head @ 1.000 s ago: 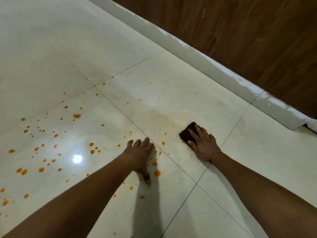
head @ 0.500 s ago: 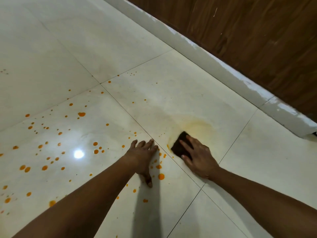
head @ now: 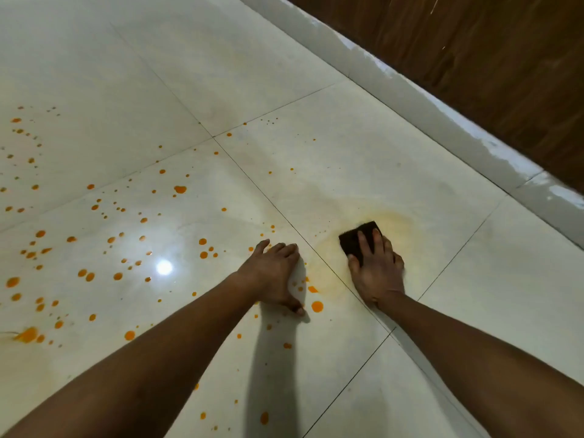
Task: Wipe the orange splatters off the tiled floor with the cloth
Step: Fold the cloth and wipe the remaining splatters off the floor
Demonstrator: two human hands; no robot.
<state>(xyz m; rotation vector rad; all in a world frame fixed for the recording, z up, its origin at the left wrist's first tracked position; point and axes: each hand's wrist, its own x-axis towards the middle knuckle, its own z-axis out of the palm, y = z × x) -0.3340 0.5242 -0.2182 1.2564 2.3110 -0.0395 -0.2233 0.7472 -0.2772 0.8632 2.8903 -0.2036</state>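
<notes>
Flat-fingered right hand (head: 377,275) presses the dark cloth (head: 349,242); left of the cloth, left hand (head: 272,276) rests spread among orange splatters (head: 317,306).

Left hand (head: 272,275) flat, palm down, thumb splayed; right hand (head: 377,275) flat, palm down, fingers straight.

Indoor room, tiled floor (head: 221,67), wood-panelled wall (head: 489,58)

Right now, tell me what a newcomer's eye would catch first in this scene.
Bright orange splatters dot the glossy white tiled floor, thickest on the left. Right of centre, the right hand presses a small dark brown cloth flat, ringed by a pale yellow smear. The left hand rests flat on the tile beside it.
</notes>
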